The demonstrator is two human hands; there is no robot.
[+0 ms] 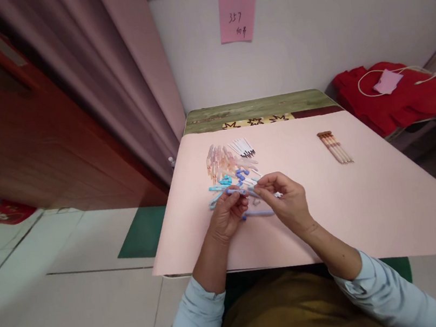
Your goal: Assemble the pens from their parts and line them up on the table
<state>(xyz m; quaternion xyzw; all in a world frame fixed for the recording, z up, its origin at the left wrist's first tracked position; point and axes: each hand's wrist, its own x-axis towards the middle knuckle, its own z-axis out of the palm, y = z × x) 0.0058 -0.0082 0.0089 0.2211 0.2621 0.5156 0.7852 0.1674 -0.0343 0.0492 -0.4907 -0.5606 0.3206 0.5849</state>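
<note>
My left hand (229,215) is closed on a blue pen part (235,191), pinched between thumb and fingers. Close by on its right, my right hand (289,201) is also closed, thumb and forefinger together at the end of a pale translucent pen piece that seems in line with the blue part; whether the two are joined I cannot tell. Around my fingertips lie turquoise pen parts (226,180), darker blue caps (241,173) and more pale pieces, partly hidden by the hands. Just beyond are peach-tinted pen barrels (220,162) and white refills (243,147) with black ends.
Several brown-topped pens (335,147) lie side by side on the right of the pink-covered table (372,206). Red cloth (373,107) with a white cable is beyond the right edge. A pink note (238,15) hangs on the wall, and a curtain (135,50) hangs at left.
</note>
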